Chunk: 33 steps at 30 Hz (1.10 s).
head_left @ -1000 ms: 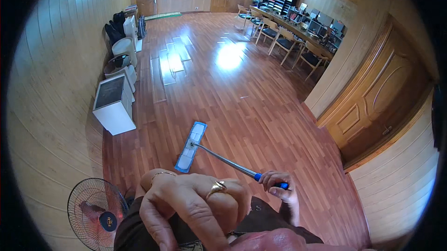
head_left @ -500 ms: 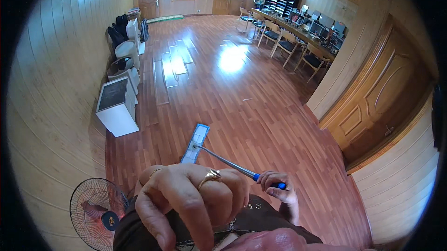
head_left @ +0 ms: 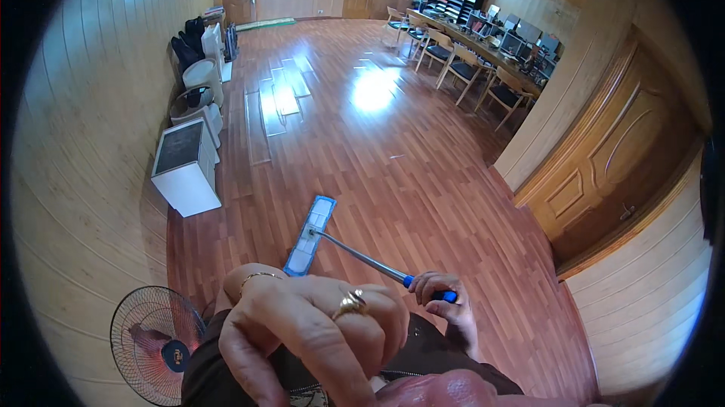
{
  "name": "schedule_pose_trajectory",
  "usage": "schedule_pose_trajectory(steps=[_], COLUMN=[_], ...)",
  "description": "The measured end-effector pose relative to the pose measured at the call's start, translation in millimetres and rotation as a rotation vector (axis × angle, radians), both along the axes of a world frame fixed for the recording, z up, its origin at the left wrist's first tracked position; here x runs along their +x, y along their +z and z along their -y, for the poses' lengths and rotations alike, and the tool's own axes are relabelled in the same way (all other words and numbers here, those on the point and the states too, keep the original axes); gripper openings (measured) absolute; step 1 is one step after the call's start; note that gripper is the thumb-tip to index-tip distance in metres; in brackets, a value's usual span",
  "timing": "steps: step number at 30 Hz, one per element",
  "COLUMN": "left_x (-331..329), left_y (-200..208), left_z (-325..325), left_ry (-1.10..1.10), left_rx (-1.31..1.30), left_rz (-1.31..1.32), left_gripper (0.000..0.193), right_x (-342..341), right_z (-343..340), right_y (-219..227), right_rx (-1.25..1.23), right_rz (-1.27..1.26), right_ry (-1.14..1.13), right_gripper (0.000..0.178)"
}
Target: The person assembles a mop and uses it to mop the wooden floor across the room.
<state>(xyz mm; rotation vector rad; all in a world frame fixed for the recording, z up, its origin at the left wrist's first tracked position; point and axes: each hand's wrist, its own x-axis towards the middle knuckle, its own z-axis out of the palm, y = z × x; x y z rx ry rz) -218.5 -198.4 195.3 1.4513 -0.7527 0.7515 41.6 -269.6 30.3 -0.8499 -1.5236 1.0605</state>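
A flat mop rests on the wooden floor, its long white head edged in blue. Its metal pole slants down to the right, up to a blue grip that my right hand is closed around. Close to the camera and large in the picture is my left hand, with a gold ring and a thin bracelet. Its fingers are bent and close together; whether anything is in them is hidden. Behind it are my dark clothes.
A fan stands at the lower left. Along the left wall are a white cabinet, pale chairs and dark bags. Wooden chairs line a long desk at the far right. A wooden door is at the right.
The mop head has shifted slightly left and up in the picture, and the surroundings have moved a little too. My right hand has moved slightly left and up with the grip.
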Motion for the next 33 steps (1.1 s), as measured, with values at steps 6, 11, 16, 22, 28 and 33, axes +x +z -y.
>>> schedule_pose_trajectory(steps=[6,11,16,22,28,33], left_x=[10,4,7,-22,-31,-68], left_y=[-4,4,-2,38,87,56], left_z=[-7,4,-14,-5,-15,9], left_ry=[-0.094,-0.017,0.009,0.177,0.139,0.355], left_rx=[-0.007,-0.030,0.065,0.117,0.389,0.287], left_rz=[0.142,0.025,0.027,-0.041,-0.216,-0.077], left_gripper=[0.042,0.030,0.035,0.027,0.019,0.018], right_x=[2,1,8,4,11,4], right_z=[-2,0,3,-4,-1,-3], right_y=[-3,-2,-3,-2,1,5], right_rx=[0.015,-0.016,-0.017,0.041,0.001,-0.072], right_rz=[-0.028,-0.022,-0.007,0.013,-0.013,-0.022], right_ry=[-0.006,-0.008,-0.030,0.024,0.010,-0.122], right_gripper=[0.030,0.033,0.030,0.026,0.023,0.030])
